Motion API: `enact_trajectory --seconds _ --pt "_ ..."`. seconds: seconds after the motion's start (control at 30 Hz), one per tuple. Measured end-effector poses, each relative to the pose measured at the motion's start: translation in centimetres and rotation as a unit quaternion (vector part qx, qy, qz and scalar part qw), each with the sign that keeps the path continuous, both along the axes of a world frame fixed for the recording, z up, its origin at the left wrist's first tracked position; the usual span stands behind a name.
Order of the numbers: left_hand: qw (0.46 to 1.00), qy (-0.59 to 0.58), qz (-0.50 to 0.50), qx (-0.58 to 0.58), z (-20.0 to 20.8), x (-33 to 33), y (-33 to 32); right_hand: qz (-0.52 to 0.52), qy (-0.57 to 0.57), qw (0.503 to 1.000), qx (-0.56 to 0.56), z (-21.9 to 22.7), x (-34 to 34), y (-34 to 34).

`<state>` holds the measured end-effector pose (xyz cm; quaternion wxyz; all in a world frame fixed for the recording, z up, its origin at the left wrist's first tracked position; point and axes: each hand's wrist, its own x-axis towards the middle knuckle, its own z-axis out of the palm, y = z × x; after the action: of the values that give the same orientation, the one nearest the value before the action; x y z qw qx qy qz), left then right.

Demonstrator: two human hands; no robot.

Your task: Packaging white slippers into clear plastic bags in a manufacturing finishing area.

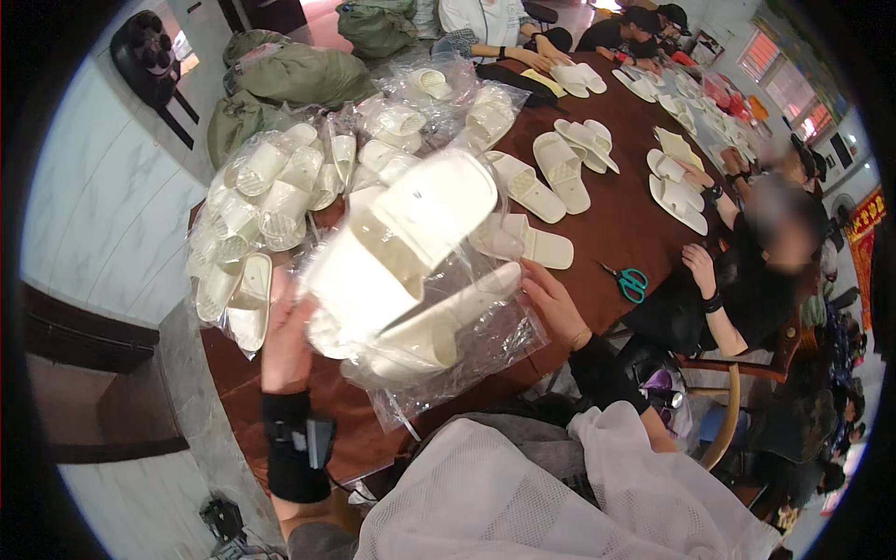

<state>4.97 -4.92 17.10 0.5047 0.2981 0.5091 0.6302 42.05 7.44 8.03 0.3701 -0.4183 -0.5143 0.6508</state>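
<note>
Close in front of me are two white slippers, the upper one (401, 233) bright and slightly blurred, the lower one (411, 350) tilted beneath it. A clear plastic bag (485, 350) surrounds the lower slipper and hangs loose below; whether it also covers the upper one I cannot tell. My left hand (287, 341) is closed on the slippers at their left end, its fingers mostly hidden and smeared. At the other end, my right hand (557, 306) has its fingers at the bag's edge, by the tip of the lower slipper, and seems to grip the film.
Bagged white slippers (280, 191) pile up at the left of the brown-covered table (616, 229). Loose slippers (555, 173) lie beyond my hands. Teal-handled scissors (633, 285) rest near a co-worker (747, 271) at right. Green sacks (289, 75) stand behind the pile.
</note>
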Motion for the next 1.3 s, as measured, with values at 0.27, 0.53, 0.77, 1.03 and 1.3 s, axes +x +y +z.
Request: enact_trajectory --seconds 0.27,0.53,0.77,1.03,1.3 --pt "0.942 0.265 0.195 -0.066 -20.2 1.7 -6.2 0.009 -0.321 0.944 0.082 -7.2 4.0 -2.6" --pt "0.909 0.366 0.100 -0.173 -19.5 7.3 -8.9 0.021 -0.347 0.906 0.241 -9.9 2.1 0.5" --pt "0.815 0.562 0.111 -0.081 -19.0 6.5 -8.0 0.160 -0.578 0.772 0.210 -8.3 -1.8 1.4" --pt "0.937 0.306 0.106 -0.133 -21.8 5.6 -10.3 0.295 -0.523 0.782 0.166 -10.1 -1.3 3.4" --pt "0.945 0.278 0.134 -0.107 -21.7 6.5 -11.3 0.382 -0.404 0.828 0.066 -11.6 -0.4 4.0"
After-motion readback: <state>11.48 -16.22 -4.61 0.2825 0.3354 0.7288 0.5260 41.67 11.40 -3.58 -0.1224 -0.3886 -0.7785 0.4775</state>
